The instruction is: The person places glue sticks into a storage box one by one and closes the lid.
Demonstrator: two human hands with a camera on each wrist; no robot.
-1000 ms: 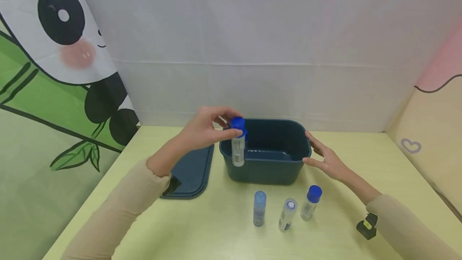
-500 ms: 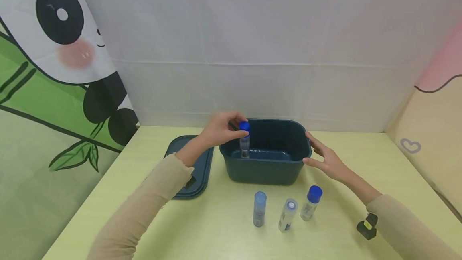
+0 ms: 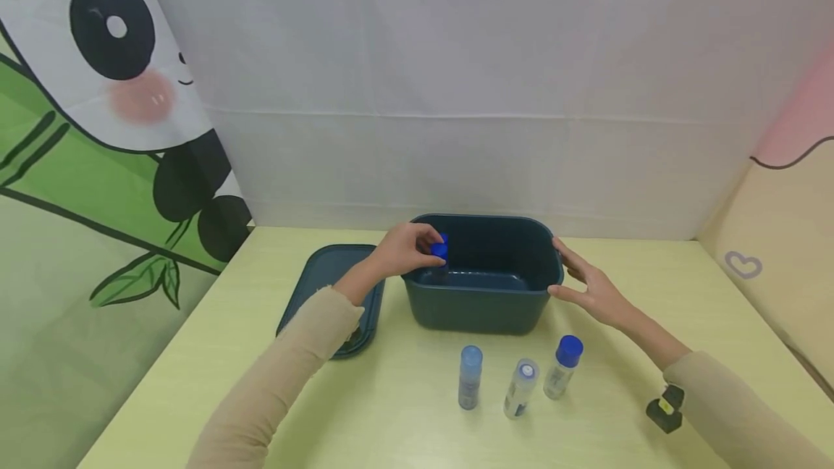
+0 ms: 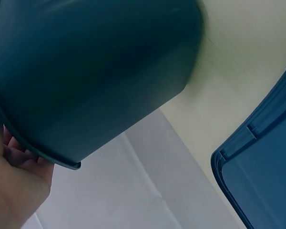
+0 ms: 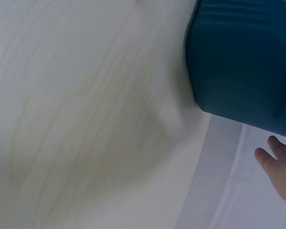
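Note:
My left hand reaches over the left end of a dark teal bin, pinching a clear bottle by its blue cap. The bottle's body is mostly hidden inside the bin. Just behind that cap shows another bit of blue, probably a second cap. In the left wrist view, the left hand is at the bin's rim, its bottle out of sight. My right hand rests against the bin's right end, thumb and fingers spread and fairly straight. The right wrist view shows its fingertips beside the bin wall.
Before the bin stand a light-blue bottle, a clear bottle with a pale top and a blue-capped clear bottle. The bin's flat lid lies to the left, partly under the left forearm. A white cloth wall rises behind.
My left hand has carried the blue-capped bottle from in front of the bin's rim over it and down inside, at the left end. The right hand stays in place.

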